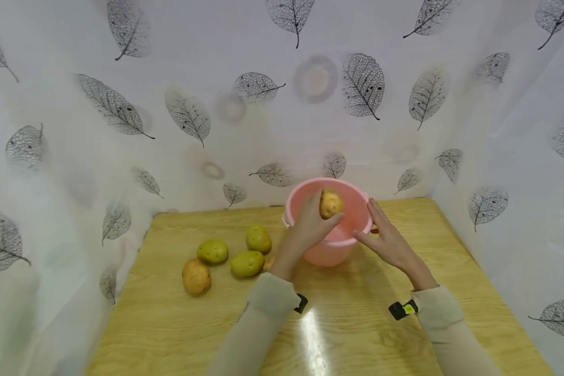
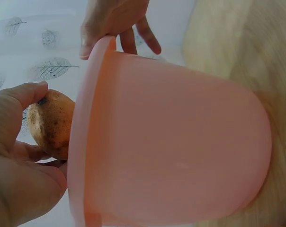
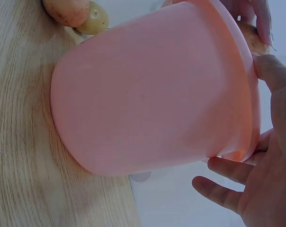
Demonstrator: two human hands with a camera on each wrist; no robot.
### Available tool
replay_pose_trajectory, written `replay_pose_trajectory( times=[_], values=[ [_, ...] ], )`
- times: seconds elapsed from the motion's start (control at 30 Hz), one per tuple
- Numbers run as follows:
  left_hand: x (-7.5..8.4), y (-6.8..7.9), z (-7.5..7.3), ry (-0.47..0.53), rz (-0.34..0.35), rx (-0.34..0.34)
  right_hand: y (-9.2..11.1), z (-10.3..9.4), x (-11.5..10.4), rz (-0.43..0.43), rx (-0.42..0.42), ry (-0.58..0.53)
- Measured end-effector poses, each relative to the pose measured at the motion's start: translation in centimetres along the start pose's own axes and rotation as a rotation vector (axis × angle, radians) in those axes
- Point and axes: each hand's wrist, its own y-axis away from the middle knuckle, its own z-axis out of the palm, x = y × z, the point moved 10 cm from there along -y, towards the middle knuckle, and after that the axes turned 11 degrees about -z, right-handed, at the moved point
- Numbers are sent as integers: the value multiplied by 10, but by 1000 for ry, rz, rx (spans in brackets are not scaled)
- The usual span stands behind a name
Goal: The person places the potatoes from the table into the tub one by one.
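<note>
wooden table (image 1: 169, 324), leaf-print curtain (image 1: 122, 104) around

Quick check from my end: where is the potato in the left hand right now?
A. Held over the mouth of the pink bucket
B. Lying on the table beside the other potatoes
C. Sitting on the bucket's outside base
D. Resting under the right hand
A: the left hand grips the potato just above the open pink bucket, while the right hand touches the rim.
</note>
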Motion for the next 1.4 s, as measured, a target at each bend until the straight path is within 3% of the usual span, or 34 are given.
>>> replay_pose_trajectory(
  times=[0.37,0.7,1.4],
  values=[
    [7,-17,28,-92,20,-16,-1,-1,-1,-18,17,-7],
    [-1,-28,50,-137,-61,-99,-1,2,0,-40,30,-31],
    [-4,-25,58,-200,-126,-135,-1,-2,-1,-39,31,-25]
  ],
)
